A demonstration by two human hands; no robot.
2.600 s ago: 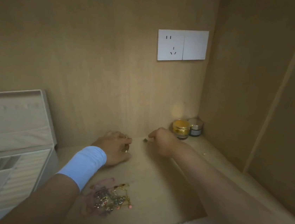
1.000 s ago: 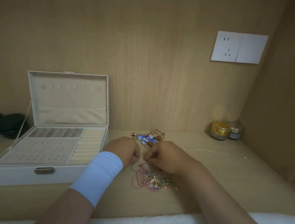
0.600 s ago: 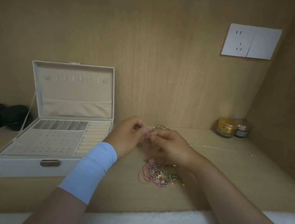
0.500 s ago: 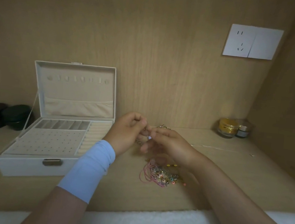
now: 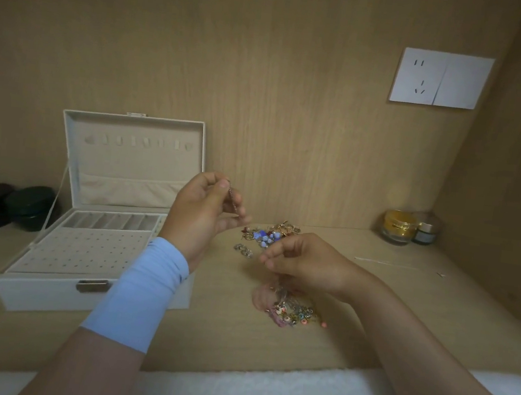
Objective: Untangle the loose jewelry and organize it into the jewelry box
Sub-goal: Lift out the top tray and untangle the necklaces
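Well, the jewelry box (image 5: pixel 46 294) sits at left on the wooden shelf (image 5: pixel 221 332) w/ its lid (image 5: pixel 134 157) standing open & upright. The lid's inside carries a row of small hooks above a fabric pocket. The tray shows a row of narrow slots at the back & a dotted panel in front; its right part is hidden behind the left forearm, which wears a white wristband (image 5: pixel 144 291). The left hand (image 5: pixel 200 213) is raised in front of the box's right edge, thumb & forefinger pinching a small piece (image 5: pixel 231 199) that hangs from the tips; too small to tell what kind. The right hand (image 5: pixel 304 260) hovers lower, fingers curled, tips pressed together on thin strands rising from the tangled pile (image 5: pixel 292 308) right beneath it. A beaded cluster (image 5: pixel 269 234), blue & gold, lies on the shelf just behind that hand, w/ silver bits (image 5: pixel 243 250) beside it, btw the two hands. In the far right corner a gold jar (image 5: pixel 399 227) & a smaller jar (image 5: pixel 425 234) stand touching, lids on. Two dark round cases (image 5: pixel 8 204) sit left of the box.
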